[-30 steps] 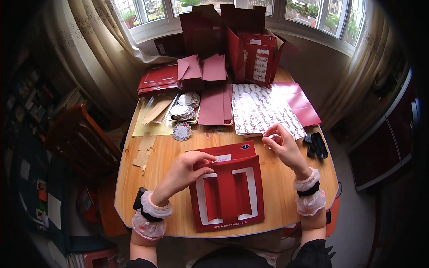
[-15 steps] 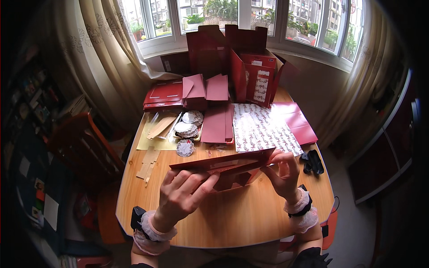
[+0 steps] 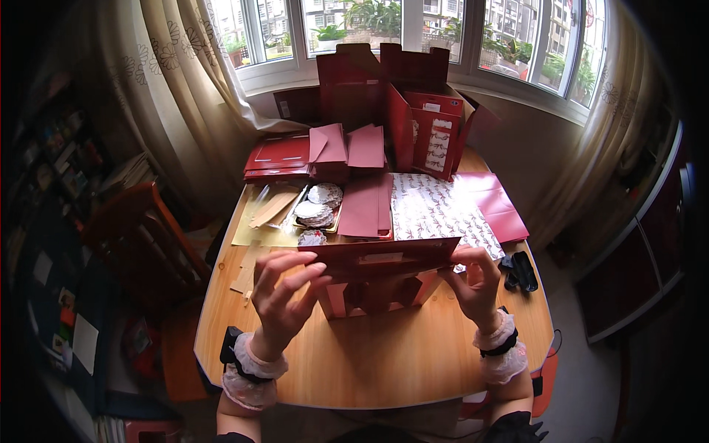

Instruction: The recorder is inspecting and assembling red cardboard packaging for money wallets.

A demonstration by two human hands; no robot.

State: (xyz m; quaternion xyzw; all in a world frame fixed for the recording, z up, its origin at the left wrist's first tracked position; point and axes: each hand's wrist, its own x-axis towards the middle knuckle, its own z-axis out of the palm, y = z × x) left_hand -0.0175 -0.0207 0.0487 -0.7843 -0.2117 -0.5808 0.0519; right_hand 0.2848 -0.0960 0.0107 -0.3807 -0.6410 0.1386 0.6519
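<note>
A dark red cardboard box (image 3: 380, 295) stands on the table in front of me, its top panel (image 3: 384, 258) raised with a pale strip on it. At the panel's right edge, my right hand (image 3: 473, 280) pinches the card between thumb and fingers. My left hand (image 3: 284, 295) is at the left corner of the panel, fingers apart and bent, the tips at its edge. Whether they touch the card is hard to see. Just beyond the panel lies a round white patterned paper piece (image 3: 312, 237), partly hidden.
Behind are stacked round paper pieces (image 3: 316, 210) in a tray, dark pink card sheets (image 3: 362, 207), and a white patterned sheet (image 3: 436, 207). Red boxes (image 3: 432, 136) stand by the window. A black object (image 3: 521, 269) lies near the right edge, cardboard strips (image 3: 247, 273) at left.
The top panel has tilted up to face me more, showing the box's front below. My left hand has shifted left, its fingers spreading from their grip. My right hand stays at the right edge.
</note>
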